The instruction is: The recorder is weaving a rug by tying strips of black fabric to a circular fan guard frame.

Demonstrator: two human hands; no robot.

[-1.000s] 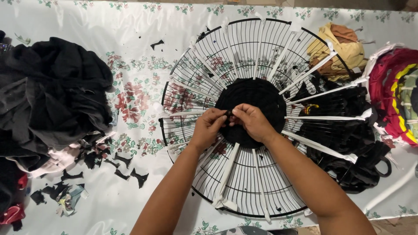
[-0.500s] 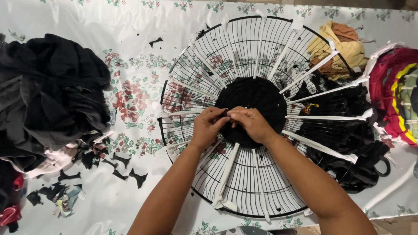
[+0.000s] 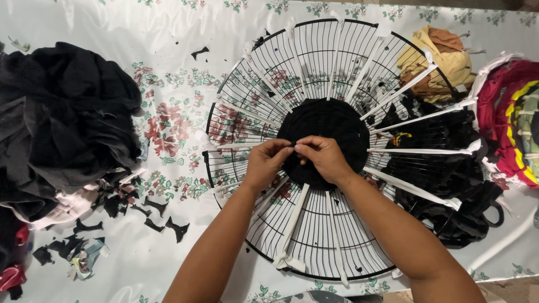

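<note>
Left of my pinch lies a black cloth heap. Both my left hand and right hand nip the black woven disc at its near edge, centred on the wire fan guard; beyond sit yellow rags.

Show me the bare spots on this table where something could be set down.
Free: the flowered cloth along the far edge, between the black fabric pile and the wire fan guard; also the near strip below the black scraps, left of the left hand. Crowded: the right side, with the yellow cloth, dark fabric and red bundle.
</note>
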